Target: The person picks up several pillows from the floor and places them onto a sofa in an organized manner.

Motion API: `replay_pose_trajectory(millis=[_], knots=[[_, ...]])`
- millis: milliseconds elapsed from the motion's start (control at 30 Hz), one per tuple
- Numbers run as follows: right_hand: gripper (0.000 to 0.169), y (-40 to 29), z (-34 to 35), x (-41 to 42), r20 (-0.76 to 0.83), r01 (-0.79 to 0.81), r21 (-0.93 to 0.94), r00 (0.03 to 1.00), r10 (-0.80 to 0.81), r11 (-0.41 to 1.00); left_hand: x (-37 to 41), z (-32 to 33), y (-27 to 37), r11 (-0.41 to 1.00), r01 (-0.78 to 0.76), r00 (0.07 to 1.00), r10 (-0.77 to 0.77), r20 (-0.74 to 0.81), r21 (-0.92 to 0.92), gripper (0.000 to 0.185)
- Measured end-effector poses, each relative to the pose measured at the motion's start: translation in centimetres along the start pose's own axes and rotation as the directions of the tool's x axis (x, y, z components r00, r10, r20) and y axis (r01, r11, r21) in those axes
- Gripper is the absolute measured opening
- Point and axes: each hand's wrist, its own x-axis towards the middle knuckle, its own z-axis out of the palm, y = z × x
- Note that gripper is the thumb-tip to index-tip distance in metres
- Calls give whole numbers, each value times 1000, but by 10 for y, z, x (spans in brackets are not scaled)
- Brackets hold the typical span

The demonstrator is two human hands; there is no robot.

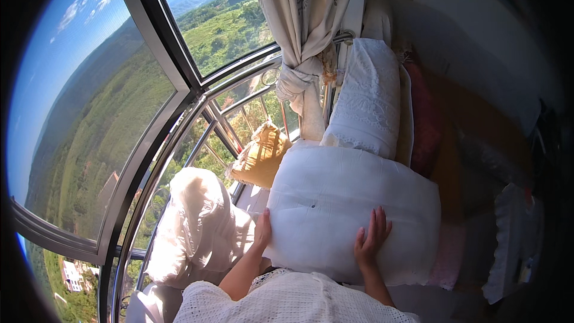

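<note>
A large white folded quilt or cushion lies in front of me, with a small dark spot on its top. My left hand rests against its left edge, fingers pointing away from me. On the upper surface, nearer the right side, my right hand lies flat with its fingers spread a little. Beyond the quilt, and touching it, is a white pillow with a lace pattern. A crumpled white cloth bundle stands to the left of my left hand.
A yellow fringed cushion sits by the metal railing under the windows. A knotted patterned curtain hangs beyond it. Red fabric lies right of the pillow. At the far right is a white scalloped-edged item in shadow.
</note>
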Motion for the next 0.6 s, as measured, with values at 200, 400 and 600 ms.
replay_pose_trajectory(millis=[200,400,600], knots=[[47,-16,14,18,151,80,-60,986,-70,995,-20,40,47,966,-117,988,136,-67,231,59],[39,49,50,2,43,72,44,996,-74,996,-24,68,53,950,-213,947,258,-191,228,62],[33,40,55,4,-40,171,73,985,-168,983,-8,65,31,965,-121,966,169,-198,233,60]])
